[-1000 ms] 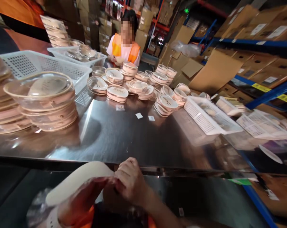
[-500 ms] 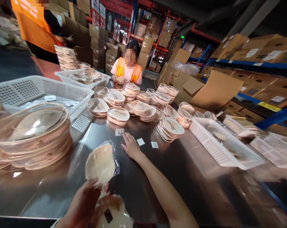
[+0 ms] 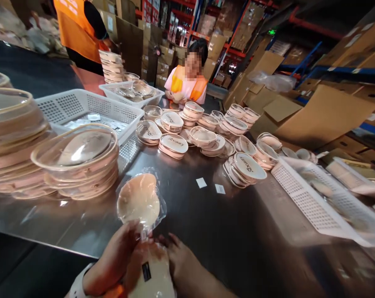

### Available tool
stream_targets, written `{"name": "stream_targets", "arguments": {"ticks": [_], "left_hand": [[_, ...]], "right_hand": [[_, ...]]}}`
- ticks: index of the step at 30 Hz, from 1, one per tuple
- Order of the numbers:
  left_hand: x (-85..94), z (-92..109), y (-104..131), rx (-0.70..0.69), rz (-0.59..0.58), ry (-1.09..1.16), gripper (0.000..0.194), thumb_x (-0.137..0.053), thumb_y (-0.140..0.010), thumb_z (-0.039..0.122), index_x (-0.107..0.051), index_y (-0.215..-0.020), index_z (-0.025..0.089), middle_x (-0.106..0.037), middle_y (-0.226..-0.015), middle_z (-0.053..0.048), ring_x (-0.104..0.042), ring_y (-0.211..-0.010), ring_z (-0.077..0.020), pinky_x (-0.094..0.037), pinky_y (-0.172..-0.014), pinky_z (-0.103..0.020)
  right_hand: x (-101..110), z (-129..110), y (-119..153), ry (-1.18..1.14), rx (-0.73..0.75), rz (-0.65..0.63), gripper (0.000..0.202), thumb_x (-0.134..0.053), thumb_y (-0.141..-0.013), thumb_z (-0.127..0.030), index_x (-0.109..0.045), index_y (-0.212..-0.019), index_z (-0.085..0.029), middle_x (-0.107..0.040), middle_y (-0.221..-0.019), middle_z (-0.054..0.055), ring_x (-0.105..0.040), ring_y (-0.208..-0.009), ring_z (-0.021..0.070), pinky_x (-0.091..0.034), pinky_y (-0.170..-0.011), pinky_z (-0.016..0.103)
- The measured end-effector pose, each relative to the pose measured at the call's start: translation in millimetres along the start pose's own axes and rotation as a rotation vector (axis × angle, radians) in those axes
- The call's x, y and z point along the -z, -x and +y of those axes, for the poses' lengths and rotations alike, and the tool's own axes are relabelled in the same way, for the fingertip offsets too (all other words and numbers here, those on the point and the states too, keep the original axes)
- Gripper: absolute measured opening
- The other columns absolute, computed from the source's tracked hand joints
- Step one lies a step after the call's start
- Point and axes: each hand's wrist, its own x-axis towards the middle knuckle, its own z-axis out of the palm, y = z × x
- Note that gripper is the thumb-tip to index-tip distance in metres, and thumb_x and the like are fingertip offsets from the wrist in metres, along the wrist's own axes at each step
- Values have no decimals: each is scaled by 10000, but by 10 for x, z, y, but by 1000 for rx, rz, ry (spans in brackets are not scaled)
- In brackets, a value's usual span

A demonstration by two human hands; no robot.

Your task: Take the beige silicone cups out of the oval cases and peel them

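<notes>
In the head view, my left hand [image 3: 119, 250] grips a pair of beige adhesive bra cups [image 3: 139, 198] around their narrow middle. Clear film wraps the upper cup; the lower cup has a small black label [image 3: 146, 271]. My right hand [image 3: 185, 265] is beside the lower cup, its bent fingers drawn in near the join. What those fingers hold, if anything, is hidden. Two white paper slips [image 3: 201, 182] lie on the dark metal table [image 3: 193, 211] ahead of my hands.
Stacked clear-lidded oval cases [image 3: 174, 145] cover the table's far middle, and more stacks [image 3: 78, 165] stand at left. White baskets [image 3: 311, 203] sit on both sides. One person in an orange vest [image 3: 187, 80] is across the table; another [image 3: 78, 33] stands far left.
My right hand has drawn back from the small clear packet's spot to the bra cups. That packet no longer shows on the table. The camera view has shifted left.
</notes>
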Motion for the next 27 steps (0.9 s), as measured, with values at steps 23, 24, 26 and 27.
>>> {"name": "stream_targets", "arguments": {"ticks": [23,24,26,27], "left_hand": [[-162,-527,462,161,-341,-424,400,-623,-822,493,-655,-658,130,-617,-499,-38,-552,-470,-150,-482,-545,-267],[-164,-526,463,182,-319,-418,385,-631,-819,478,-652,-655,130,-616,-495,-36,-557,-466,-152,-481,-524,-263],[-170,-532,454,203,-280,-401,355,-646,-815,440,-631,-632,136,-596,-469,-16,-536,-423,-135,-450,-455,-232],[-172,-539,444,202,-261,-390,338,-653,-812,421,-619,-626,141,-574,-446,0,-510,-392,-119,-421,-418,-212]], "right_hand": [[1324,-485,-159,-15,-249,-211,619,-510,-941,-360,-264,-1479,-181,-279,-1551,102,-130,-1457,303,-20,-1146,618],[1314,-515,-149,-64,-255,-208,741,-511,-927,-455,-164,-1506,-149,-303,-1537,136,-151,-1453,303,-36,-1147,613],[1251,-550,-118,-83,-252,-147,904,-519,-872,-598,-89,-1515,-131,-323,-1517,186,-184,-1444,321,-46,-1132,633],[1203,-555,-89,-53,-246,-86,915,-527,-851,-626,-117,-1513,-146,-322,-1516,196,-190,-1440,336,-31,-1115,659]]}}
